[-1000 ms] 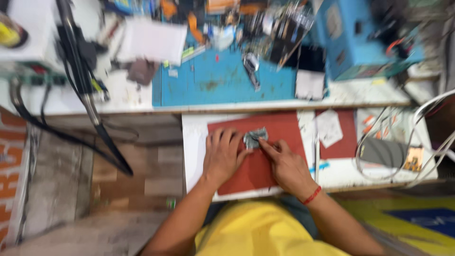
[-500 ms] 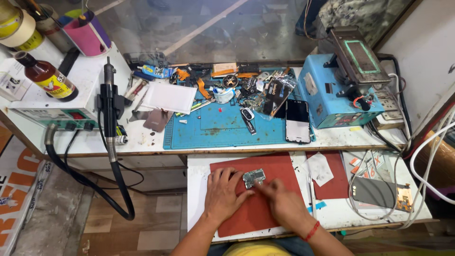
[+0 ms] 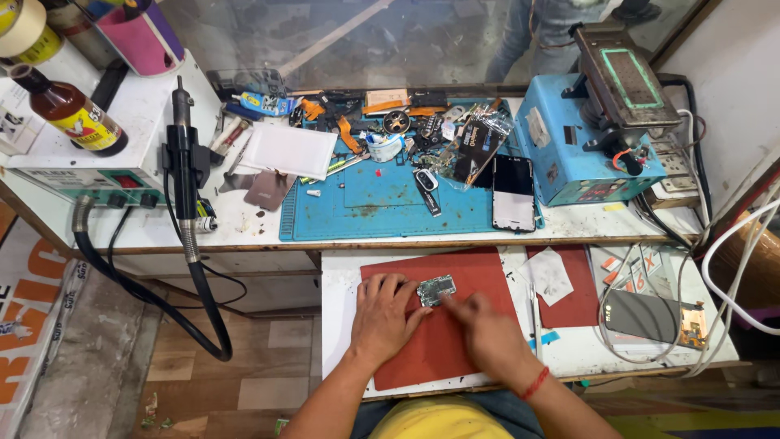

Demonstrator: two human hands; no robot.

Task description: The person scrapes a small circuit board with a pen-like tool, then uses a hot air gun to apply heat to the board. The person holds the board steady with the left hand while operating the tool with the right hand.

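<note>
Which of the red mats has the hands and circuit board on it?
The larger red mat, directly before the person: both hands press on it, holding the circuit board. The smaller red mat, to its right, holds only a white scrap.

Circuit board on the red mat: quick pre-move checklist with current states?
1. Small green-grey circuit board lies flat on the red rectangular work mat: ok.
2. Left hand rests on the mat with fingertips at the board's left edge: ok.
3. Right hand has a finger at the board's right edge; whether it holds a tool: cannot tell, blurred.
4. Board fully on the mat, away from its edges: ok.
5. Black hot-air handle sits in its holder on the white station, away from both hands: ok.
6. Board's components intact: cannot tell, too small.
</note>
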